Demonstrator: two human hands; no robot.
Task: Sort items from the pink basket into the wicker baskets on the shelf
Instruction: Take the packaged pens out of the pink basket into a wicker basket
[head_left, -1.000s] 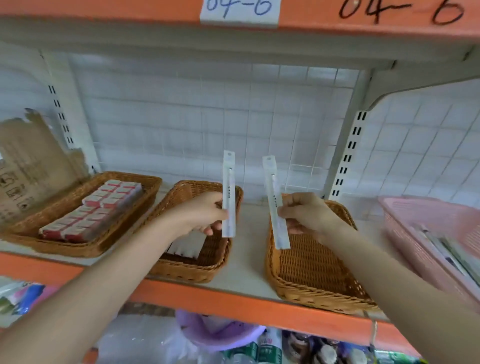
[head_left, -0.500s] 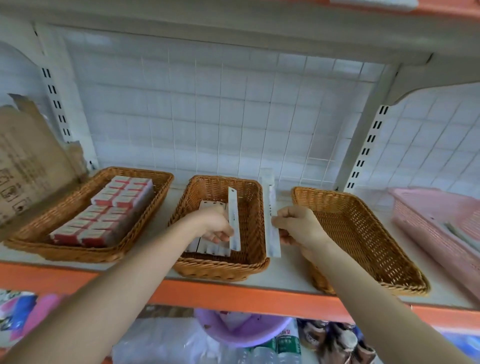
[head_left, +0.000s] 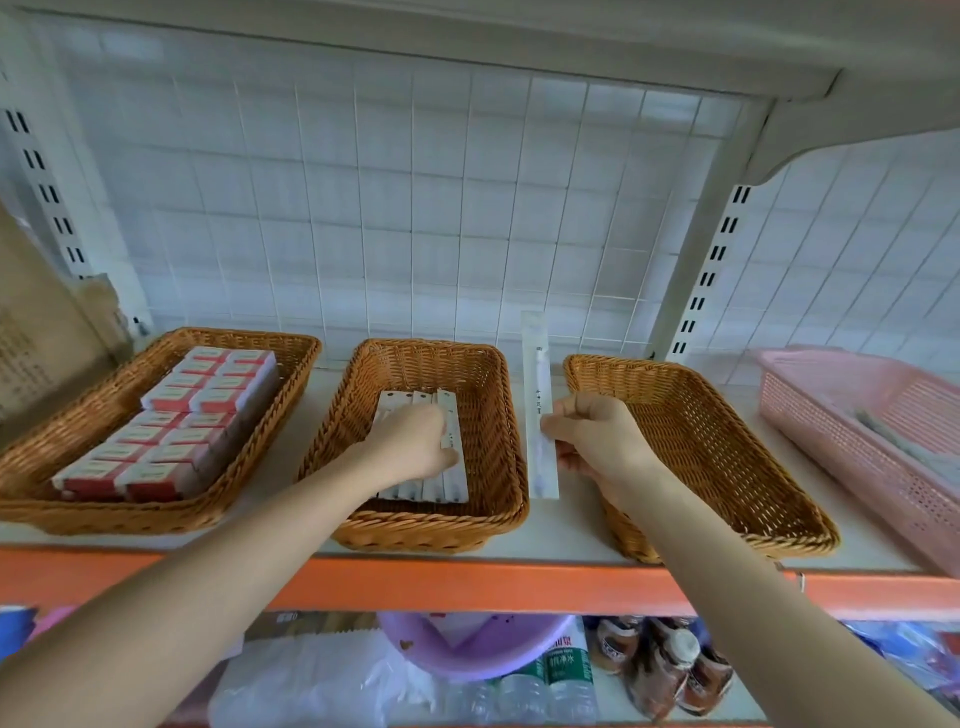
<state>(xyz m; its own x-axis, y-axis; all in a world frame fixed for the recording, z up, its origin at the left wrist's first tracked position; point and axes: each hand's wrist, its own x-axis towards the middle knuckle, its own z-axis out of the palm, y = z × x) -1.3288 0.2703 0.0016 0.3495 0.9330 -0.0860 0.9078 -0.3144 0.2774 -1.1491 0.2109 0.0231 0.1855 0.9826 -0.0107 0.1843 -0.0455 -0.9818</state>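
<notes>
White wire grid across the upper centre, slotted metal upright at right of centre, torn cardboard sheet at the left edge, lilac plastic basin at bottom centre, green-labelled water bottle just right of it, brown drink bottles further right, clear plastic bag at lower left of centre.

Down below the right hand, on the lower shelf, a water bottle shows a green label with white Chinese characters; the last two look like 净水. The white packet pinched in that hand carries a column of tiny dark characters, too small to read. Left of the left hand, the print on the boxes and the cardboard is illegible.
</notes>
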